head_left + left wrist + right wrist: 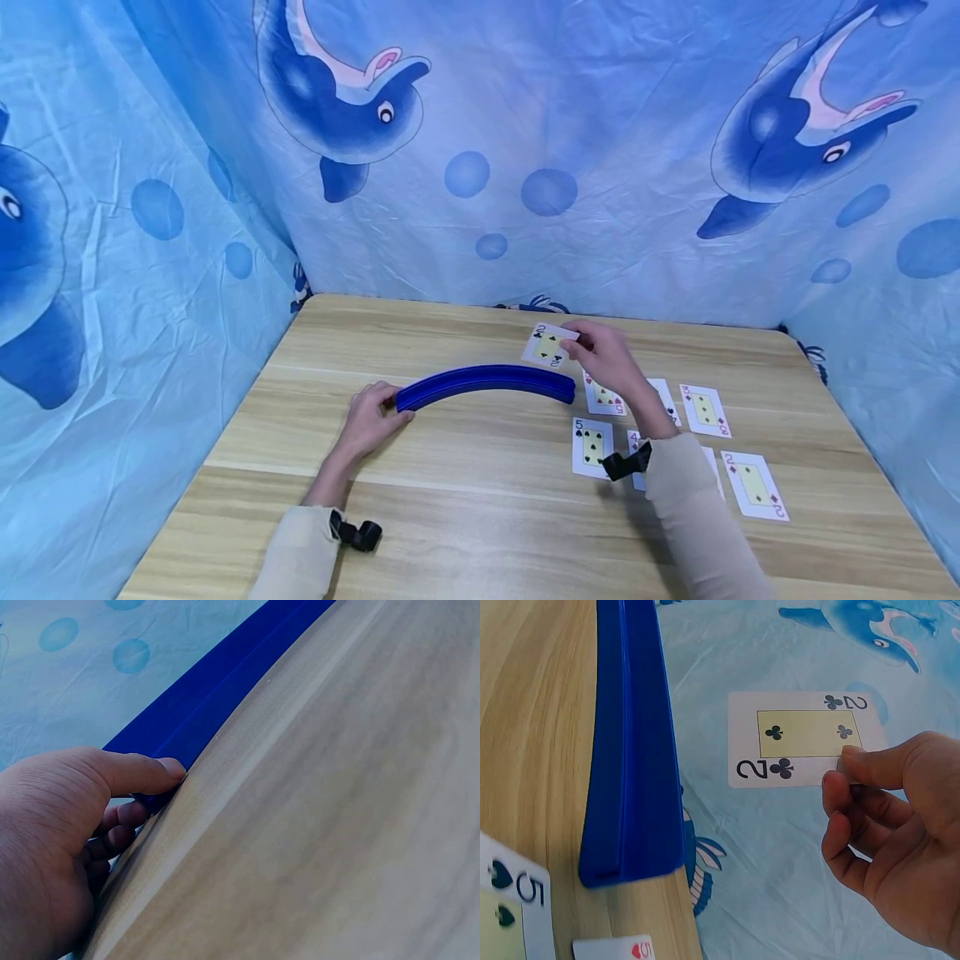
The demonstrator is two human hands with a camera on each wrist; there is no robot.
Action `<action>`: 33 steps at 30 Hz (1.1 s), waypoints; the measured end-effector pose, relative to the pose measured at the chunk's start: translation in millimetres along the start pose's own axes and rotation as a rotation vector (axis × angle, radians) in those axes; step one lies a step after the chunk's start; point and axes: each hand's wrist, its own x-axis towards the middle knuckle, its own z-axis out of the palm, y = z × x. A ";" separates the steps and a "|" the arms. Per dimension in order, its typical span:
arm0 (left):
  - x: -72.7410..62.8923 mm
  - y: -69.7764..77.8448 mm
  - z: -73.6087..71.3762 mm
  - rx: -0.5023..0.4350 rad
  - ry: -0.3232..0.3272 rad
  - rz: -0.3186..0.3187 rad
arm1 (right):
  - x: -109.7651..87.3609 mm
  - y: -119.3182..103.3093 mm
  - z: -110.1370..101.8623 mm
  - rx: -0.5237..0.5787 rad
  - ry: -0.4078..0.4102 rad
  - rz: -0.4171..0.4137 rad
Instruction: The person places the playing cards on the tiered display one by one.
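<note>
R hand (603,357) pinches 2 of clubs (801,738) past blue bar (487,379); L hand (371,421) pinches bar's L end. R arm (693,508) hides bits of cards (666,400). 2 of diamonds (754,486): head cam only.

The left fingers (124,815) and thumb (146,774) pinch the near end of a blue strip (196,701), which stretches away ahead of them. The surface (300,817) lies to their right, pale blue cloth (86,694) beyond them.

Passage: tabletop (480,500) nearward between grips. Obstructions: blue rack (487,377) rightward of left hand (371,419); laid cards (592,447) nearward of right hand (606,357).
</note>
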 end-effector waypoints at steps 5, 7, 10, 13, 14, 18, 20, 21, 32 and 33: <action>-0.8 -1.2 -0.9 0.000 0.000 -0.003 | 7.8 -5.4 10.7 0.014 -0.031 -0.003; -1.3 -1.5 -1.0 -0.002 0.001 -0.002 | 10.8 -7.8 15.0 0.018 -0.042 -0.013; -1.8 -1.8 -1.1 -0.001 0.001 0.000 | 15.5 -12.2 20.9 0.024 -0.059 -0.028; -1.8 -2.1 -1.2 0.000 0.007 0.004 | 20.1 -16.8 26.6 0.031 -0.071 -0.042; -1.8 -1.9 -1.2 0.000 0.008 0.005 | 21.5 -18.8 28.3 0.035 -0.075 -0.043; -1.4 -0.2 -1.2 -0.001 0.009 0.010 | 26.7 -24.9 35.5 0.044 -0.084 -0.057; -1.2 1.0 -1.3 -0.003 0.006 0.007 | 29.4 -28.3 39.3 0.045 -0.093 -0.067; -1.1 1.5 -1.5 -0.005 0.004 0.005 | 30.7 -29.6 41.4 0.047 -0.099 -0.071; -0.6 1.7 -1.4 -0.003 -0.002 -0.009 | 44.4 -46.8 66.4 0.029 -0.150 -0.105; -0.6 1.7 -1.5 -0.003 -0.001 -0.009 | 45.8 -49.1 68.8 0.028 -0.155 -0.107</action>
